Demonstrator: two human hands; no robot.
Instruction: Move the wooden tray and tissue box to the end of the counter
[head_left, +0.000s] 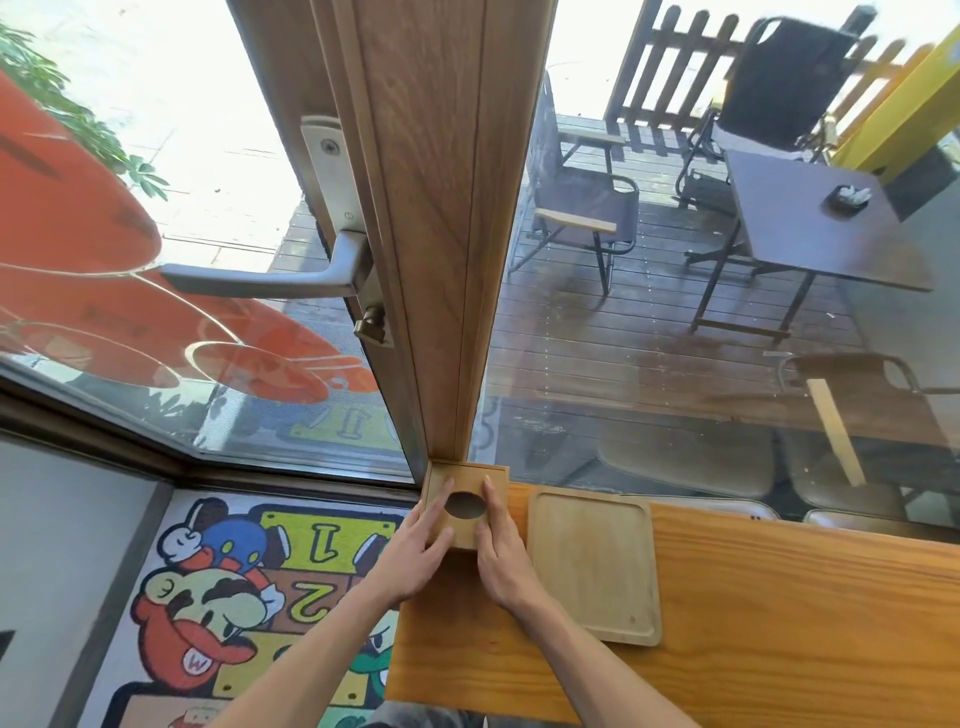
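Note:
A square wooden tissue box (470, 480) with an oval hole in its top stands at the far left corner of the wooden counter (779, 597), against the foot of the door frame. My left hand (418, 545) presses its left side and my right hand (501, 551) presses its right side, so both hands clasp it. Just right of the box, a shallow rectangular wooden tray (592, 566) lies flat on the counter with nothing in it. The tray nearly touches my right hand.
A wooden door frame post (447, 234) rises right behind the box, with a metal door handle (270, 273) to its left. Glass panes border the counter's far edge. A cartoon floor mat (249, 597) lies below the counter's left end.

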